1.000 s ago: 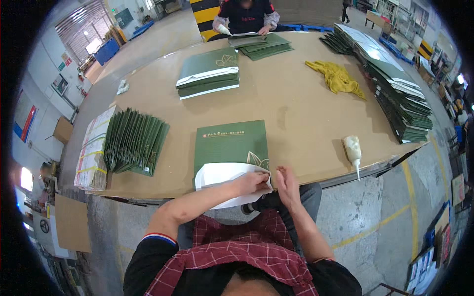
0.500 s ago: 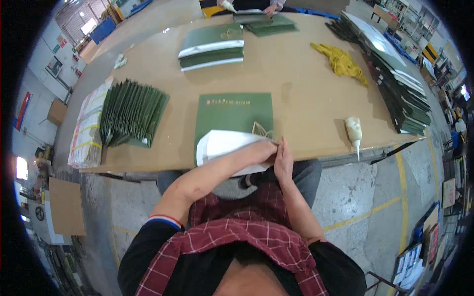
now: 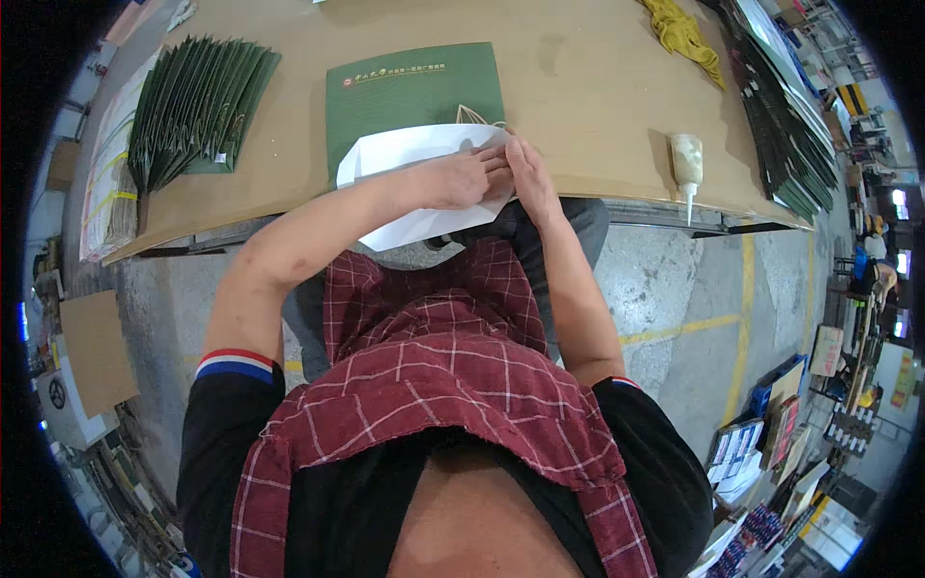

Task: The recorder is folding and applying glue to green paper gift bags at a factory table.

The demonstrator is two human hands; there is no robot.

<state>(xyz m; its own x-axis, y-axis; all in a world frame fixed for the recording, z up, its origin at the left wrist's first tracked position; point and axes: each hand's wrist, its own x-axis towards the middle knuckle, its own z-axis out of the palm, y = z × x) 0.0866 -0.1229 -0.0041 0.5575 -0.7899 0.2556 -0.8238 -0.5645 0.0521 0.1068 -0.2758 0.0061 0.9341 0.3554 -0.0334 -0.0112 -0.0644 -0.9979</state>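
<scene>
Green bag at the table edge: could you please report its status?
Left hand on white paper, right hand at its right end. Green bag lying on table. Squeeze bottle off right, clear of both hands.

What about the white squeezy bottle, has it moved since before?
No. The squeezy bottle lies in the same place on the table, its nozzle still poking past the near edge; only the view shifted.

Paper bag [image 3: 414,101]: deep green, gold print and line motif; flap [image 3: 381,159] white. Apron [image 3: 434,380]: maroon, white windowpane check. Shirt [image 3: 226,462]: black, cuffs [image 3: 237,363] striped red-white-blue. Rag [image 3: 686,40]: mustard yellow. Tabletop [image 3: 588,106]: tan.
</scene>
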